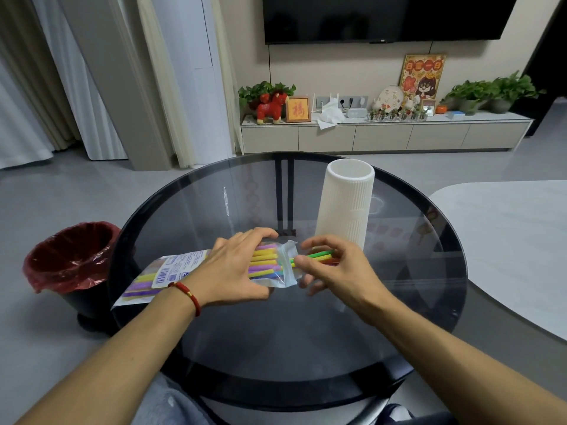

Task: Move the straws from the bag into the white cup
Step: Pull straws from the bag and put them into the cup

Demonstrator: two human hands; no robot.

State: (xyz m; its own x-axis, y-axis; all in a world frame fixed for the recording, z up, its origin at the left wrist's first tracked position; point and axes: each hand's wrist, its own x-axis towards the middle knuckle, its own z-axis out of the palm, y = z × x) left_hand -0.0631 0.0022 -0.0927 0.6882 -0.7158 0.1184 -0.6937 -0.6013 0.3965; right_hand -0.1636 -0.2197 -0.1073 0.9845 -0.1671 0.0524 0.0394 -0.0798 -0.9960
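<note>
straws [266, 262]: light, slick | right hand [333, 266] pinches ends protruding from bag [171, 273] | left hand [236, 268] pins bag | white cup [345, 207] behind

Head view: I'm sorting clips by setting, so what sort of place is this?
Most likely a home living room: a wall-mounted television over a low media cabinet of potted plants and ornaments, with a round glass table in front.

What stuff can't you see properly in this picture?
1. Inside of the white cup, head view: its own wall hides whether any straws are in it.
2. How many straws remain in the bag: the left hand and the label cover them.
3. Print on the bag's label: too small to read.
4. Straw tips in the right hand: hidden by its fingers.
</note>
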